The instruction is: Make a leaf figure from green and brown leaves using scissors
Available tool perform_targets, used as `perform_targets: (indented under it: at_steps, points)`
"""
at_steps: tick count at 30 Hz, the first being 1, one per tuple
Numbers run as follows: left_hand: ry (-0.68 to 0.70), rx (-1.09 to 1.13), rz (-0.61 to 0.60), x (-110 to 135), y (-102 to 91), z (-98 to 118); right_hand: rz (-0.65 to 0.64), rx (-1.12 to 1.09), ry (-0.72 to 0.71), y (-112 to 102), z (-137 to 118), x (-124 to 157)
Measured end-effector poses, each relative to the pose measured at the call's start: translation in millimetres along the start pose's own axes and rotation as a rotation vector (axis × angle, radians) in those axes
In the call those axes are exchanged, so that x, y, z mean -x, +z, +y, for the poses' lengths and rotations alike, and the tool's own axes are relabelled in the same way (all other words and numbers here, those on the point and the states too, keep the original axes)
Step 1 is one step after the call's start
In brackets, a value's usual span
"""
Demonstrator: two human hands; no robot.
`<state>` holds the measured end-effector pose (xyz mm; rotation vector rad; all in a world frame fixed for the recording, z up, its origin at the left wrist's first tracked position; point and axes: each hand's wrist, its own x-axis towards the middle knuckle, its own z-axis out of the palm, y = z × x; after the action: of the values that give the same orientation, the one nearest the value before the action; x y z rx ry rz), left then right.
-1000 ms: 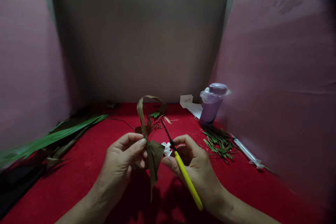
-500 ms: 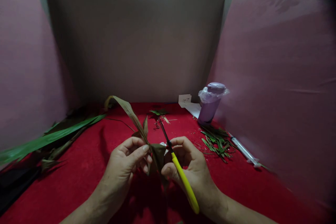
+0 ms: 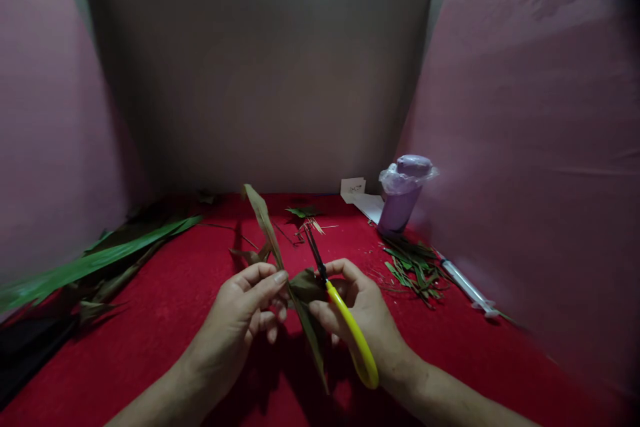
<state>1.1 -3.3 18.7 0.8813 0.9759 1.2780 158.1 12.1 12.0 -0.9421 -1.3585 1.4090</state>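
Note:
My left hand pinches a dry brown leaf strip between thumb and fingers above the red cloth. The strip rises up and away from the hand, and a wider folded part of it hangs down between both hands. My right hand is closed round yellow-handled scissors, whose dark blades point up and away beside the leaf. Its thumb and forefinger also touch the folded leaf.
Long green leaves lie along the left side. A lilac cup under a plastic cover stands at the back right, with white paper behind it. Cut green strips and a syringe lie at the right. Pink panels wall both sides.
The curled leaf strip has straightened and swung from upright to the left and back to upright. Both hands have moved closer together on the folded part, and the scissors handle has tilted lower.

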Motion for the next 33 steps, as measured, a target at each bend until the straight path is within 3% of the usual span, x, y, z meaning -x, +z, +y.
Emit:
perform_targets:
  at_steps: [12, 15, 21, 24, 26, 28, 33]
  points:
    - [0.056, -0.086, 0.082, 0, -3.2, 5, 0.002, -0.01, 0.044, -2, 9, -3]
    - [0.085, -0.102, 0.12, 0, -2.9, 7, 0.036, 0.1, -0.095, -5, 8, -3]
    - [0.107, -0.098, 0.169, 3, -1.8, 10, 0.188, 0.53, -0.538, -7, -6, 17]
    - [0.092, -0.112, 0.181, 3, -2.0, 8, 0.05, 0.647, -0.722, -5, -8, 29]
    - [0.086, -0.117, 0.175, 3, -2.5, 7, -0.045, 0.675, -0.77, -3, -7, 32]
    - [0.1, -0.103, 0.165, 2, -3.2, 7, -0.076, 0.709, -0.714, -1, -6, 30]
    - [0.089, -0.118, 0.112, 2, -3.8, 11, -0.043, 0.752, -0.393, -2, -6, 21]
